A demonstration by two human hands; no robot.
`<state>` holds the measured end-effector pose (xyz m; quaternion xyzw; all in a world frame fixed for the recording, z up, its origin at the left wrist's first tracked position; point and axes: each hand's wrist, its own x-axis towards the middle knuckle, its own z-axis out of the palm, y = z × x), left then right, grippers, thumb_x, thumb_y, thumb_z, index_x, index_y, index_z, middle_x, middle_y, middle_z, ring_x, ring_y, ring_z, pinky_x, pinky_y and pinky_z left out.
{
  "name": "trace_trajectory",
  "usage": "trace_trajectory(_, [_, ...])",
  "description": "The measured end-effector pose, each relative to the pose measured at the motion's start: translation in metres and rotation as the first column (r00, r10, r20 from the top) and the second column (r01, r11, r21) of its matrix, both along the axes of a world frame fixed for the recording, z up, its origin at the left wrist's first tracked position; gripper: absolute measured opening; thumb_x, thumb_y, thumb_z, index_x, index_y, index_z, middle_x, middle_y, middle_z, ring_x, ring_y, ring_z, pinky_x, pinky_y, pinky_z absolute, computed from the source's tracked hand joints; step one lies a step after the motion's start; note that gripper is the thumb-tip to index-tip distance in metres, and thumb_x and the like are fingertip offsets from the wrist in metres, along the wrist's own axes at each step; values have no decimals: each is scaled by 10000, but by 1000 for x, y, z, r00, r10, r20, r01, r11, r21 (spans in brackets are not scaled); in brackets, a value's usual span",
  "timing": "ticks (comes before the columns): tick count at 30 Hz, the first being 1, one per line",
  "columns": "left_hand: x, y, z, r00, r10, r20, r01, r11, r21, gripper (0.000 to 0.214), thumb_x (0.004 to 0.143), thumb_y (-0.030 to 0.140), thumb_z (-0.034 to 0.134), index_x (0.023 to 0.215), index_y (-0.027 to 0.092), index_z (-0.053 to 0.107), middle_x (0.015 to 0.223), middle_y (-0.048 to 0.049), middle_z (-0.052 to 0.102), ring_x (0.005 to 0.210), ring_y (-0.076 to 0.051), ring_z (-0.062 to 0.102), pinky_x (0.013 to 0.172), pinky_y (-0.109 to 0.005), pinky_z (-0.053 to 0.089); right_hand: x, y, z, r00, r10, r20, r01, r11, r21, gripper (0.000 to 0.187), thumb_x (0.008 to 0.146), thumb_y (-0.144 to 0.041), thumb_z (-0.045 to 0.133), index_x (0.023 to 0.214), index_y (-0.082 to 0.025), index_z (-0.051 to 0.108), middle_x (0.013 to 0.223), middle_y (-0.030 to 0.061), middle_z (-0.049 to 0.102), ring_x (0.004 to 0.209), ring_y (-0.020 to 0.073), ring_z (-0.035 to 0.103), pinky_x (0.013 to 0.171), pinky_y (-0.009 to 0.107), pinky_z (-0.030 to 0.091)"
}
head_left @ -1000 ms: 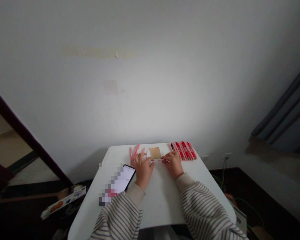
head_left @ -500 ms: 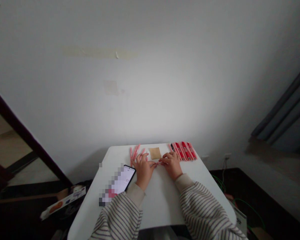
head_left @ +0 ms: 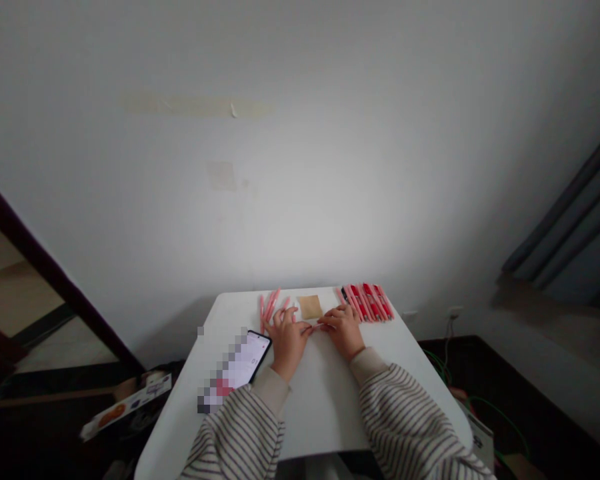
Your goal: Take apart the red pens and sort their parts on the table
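Note:
My left hand and my right hand meet near the middle of the white table. Between their fingertips they pinch a slim pink pen-like piece, mostly covered by the fingers. Several pink pen-like sticks lie beyond my left hand, partly hidden by its fingers. Just past the fingertips is a flat tan square. A row of red and pink pens lies side by side beyond my right hand.
A phone, partly pixelated, lies on the table to the left of my left wrist. The table's far edge stands close to a grey-white wall. Green cables and boxes are on the floor at the right.
Both hands stay in nearly the same place, still pinching the pink piece, with only slight finger movement.

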<state>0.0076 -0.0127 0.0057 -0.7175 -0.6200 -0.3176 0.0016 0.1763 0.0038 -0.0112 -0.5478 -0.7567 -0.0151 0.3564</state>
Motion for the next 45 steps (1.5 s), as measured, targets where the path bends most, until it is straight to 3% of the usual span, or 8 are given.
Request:
trace_trajectory(7, [-2,0,1,999,22,-28,-21,1000,12,50,700,340,727,734,304,723,1220,-13,582,1215,-284,396,1080,-614,143,0,-1,4,999,-28,-35,26,999,-43,89,805,-330,693,871,-353,747,919,-17,724,1032,223,455,960,414,210])
trace_trajectory(15, [0,-3,5,996,76,-45,-75,997,21,87,717,326,706,719,241,685,1197,-44,578,1205,-292,416,1067,-650,157,1,0,1,997,-51,-50,49,997,-55,108,812,-307,684,884,-357,748,933,-14,721,1024,229,455,963,422,220])
trace_trajectory(24, [1,5,-2,980,161,-119,-152,985,82,92,764,297,626,801,225,669,1198,-56,567,1201,-289,406,1076,-661,154,1,2,-3,997,-46,-70,43,998,-34,84,803,-345,692,862,-351,750,905,-5,720,1011,234,450,967,429,204])
trace_trajectory(34, [3,8,-2,964,206,-165,-197,978,73,142,790,290,575,860,215,673,1222,-77,560,1224,-300,393,1067,-680,178,0,-1,1,997,-68,23,69,997,-22,103,801,-324,695,872,-380,745,962,-10,703,1027,223,451,945,404,223])
trace_trajectory(45, [1,1,4,988,128,-89,-116,985,130,133,791,347,602,835,248,680,1194,-67,565,1199,-292,411,1071,-655,189,-1,-3,5,995,-100,5,101,995,-19,95,823,-374,666,870,-362,747,923,3,693,1026,215,458,979,416,205])
